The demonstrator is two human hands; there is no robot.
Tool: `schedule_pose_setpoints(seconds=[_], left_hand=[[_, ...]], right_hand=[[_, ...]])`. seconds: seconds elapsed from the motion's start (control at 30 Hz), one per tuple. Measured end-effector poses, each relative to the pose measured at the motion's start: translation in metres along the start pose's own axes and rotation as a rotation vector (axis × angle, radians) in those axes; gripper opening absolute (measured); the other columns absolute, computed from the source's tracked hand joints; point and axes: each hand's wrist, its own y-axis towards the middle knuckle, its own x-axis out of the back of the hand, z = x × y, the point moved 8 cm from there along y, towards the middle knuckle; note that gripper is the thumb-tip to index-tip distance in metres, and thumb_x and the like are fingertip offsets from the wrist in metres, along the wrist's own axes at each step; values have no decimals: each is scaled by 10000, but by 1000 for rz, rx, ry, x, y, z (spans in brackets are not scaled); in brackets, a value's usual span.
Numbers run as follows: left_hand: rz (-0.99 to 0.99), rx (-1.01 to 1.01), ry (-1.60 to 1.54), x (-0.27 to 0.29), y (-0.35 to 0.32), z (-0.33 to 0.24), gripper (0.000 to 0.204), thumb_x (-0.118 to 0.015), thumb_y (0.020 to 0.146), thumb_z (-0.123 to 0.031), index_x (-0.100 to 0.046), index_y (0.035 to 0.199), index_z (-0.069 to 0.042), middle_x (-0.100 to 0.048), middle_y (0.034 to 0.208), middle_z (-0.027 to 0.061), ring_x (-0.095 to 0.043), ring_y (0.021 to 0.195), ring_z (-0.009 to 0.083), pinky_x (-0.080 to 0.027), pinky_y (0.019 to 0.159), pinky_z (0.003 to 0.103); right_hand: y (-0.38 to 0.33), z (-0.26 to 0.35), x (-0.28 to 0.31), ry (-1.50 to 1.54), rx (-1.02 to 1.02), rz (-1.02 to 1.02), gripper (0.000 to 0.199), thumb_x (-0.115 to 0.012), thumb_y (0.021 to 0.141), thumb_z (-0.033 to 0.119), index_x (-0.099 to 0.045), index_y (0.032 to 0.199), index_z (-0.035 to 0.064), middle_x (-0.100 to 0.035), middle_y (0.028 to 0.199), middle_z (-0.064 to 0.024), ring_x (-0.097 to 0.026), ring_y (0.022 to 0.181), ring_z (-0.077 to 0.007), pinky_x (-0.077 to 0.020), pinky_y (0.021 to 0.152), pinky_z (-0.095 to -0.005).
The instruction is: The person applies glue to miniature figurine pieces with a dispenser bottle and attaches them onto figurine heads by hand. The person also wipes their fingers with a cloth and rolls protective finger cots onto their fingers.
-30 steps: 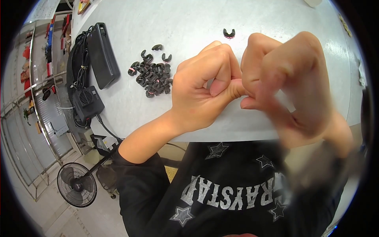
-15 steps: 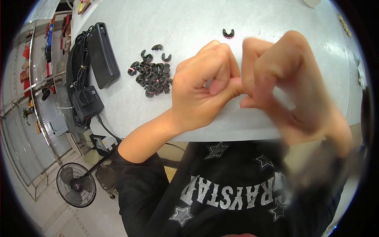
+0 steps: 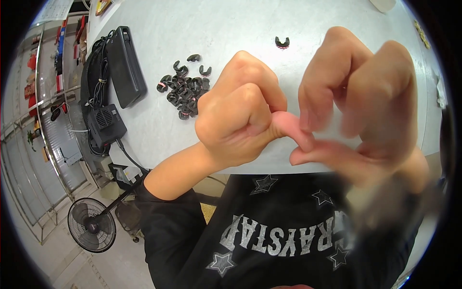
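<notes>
Over the table's near half, my left hand [image 3: 239, 115] is closed, its fingers curled under and its thumb stretched toward the right hand. My right hand [image 3: 370, 91] is bent round from the other side, its fingers curved and its thumb meeting the left thumb's tip. Anything pinched where they meet is hidden or too small to name. Left of the hands lies a pile of small black curved pieces [image 3: 184, 92], some with pink on them. A single black U-shaped piece [image 3: 282, 43] with a pink edge sits apart, beyond the hands.
A flat black box [image 3: 124, 67] and a black adapter [image 3: 107, 124] with bundled cables lie along the left side of the white table [image 3: 231, 29]. A black fan [image 3: 91, 224] stands below at left, near metal shelving [image 3: 43, 130]. A pale container [image 3: 383, 4] shows at the far right.
Both hands have turned and shifted. The right fingers have lifted and spread from the thumb; the left thumb now points down toward the right thumb. The pieces on the table lie as before.
</notes>
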Motion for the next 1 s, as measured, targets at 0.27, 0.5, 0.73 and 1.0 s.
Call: schedule_pose_setpoints(seconds=[0.27,0.5,0.73,1.0], left_hand=[[52,93,-3,-2,-3,9,481,-783,616,-235,-320,573,-111,-486,597,16,-380,570,148,-284,477,238],[98,167,-39,-10,-6,13,478,-782,642,-201,-319,574,-105,-479,598,21,-378,569,150,-285,483,241],[139,233,-65,-14,-8,18,477,-782,668,-167,-319,576,-100,-472,599,25,-376,569,153,-285,489,244],[131,224,-57,-13,-6,16,483,-787,660,-166,-316,573,-102,-469,594,24,-380,573,154,-289,486,244]], right_hand=[[-5,-2,-2,-186,-32,22,390,-782,640,-67,-425,645,90,-542,746,-65,-476,560,-103,-355,470,-194],[-2,3,-3,-450,150,240,386,-745,666,-98,-404,667,83,-492,676,-40,-412,542,-108,-296,447,-207],[-13,-8,-2,-308,77,113,412,-733,665,-111,-370,702,80,-449,656,-30,-388,545,-111,-282,449,-211],[-16,-6,4,-189,44,11,427,-722,660,-130,-357,723,83,-419,646,-22,-375,559,-109,-283,458,-211]])
